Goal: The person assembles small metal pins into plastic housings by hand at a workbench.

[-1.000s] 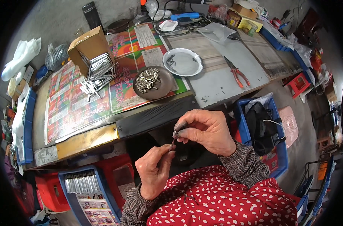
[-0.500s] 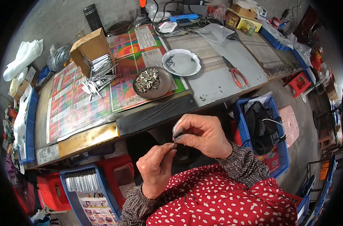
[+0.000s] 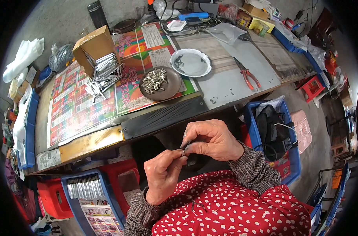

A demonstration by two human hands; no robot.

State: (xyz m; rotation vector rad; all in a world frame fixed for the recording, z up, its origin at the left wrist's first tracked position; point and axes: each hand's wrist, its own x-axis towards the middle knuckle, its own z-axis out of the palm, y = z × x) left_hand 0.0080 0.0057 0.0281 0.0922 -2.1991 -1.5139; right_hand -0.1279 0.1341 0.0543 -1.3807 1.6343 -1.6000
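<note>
My left hand [image 3: 162,173] and my right hand [image 3: 213,141] meet fingertip to fingertip in front of the bench edge, over my lap. Both are closed in a pinch. A small bit of dull metal glints where the tips touch, but the fingers cover most of it and its kind cannot be made out. Dark smudges mark the right thumb and fingers. Beyond the hands, a brown round dish [image 3: 172,89] holds a heap of short metal tubes [image 3: 154,80]. Behind it stands a white enamel plate [image 3: 198,65] with some small dark pieces in it.
On the bench, a tipped cardboard box [image 3: 93,44] spills slender metal rods [image 3: 104,72]. Red-handled pliers [image 3: 248,76] lie to the right. A blue bin [image 3: 102,179] with upright metal rods is at lower left. Another blue bin [image 3: 254,129] holds a black bag.
The fingertips have drawn closer together, the right hand's index finger dipping slightly toward the left. A pale sliver seen along the right fingertips no longer shows. The view has shifted a little.
</note>
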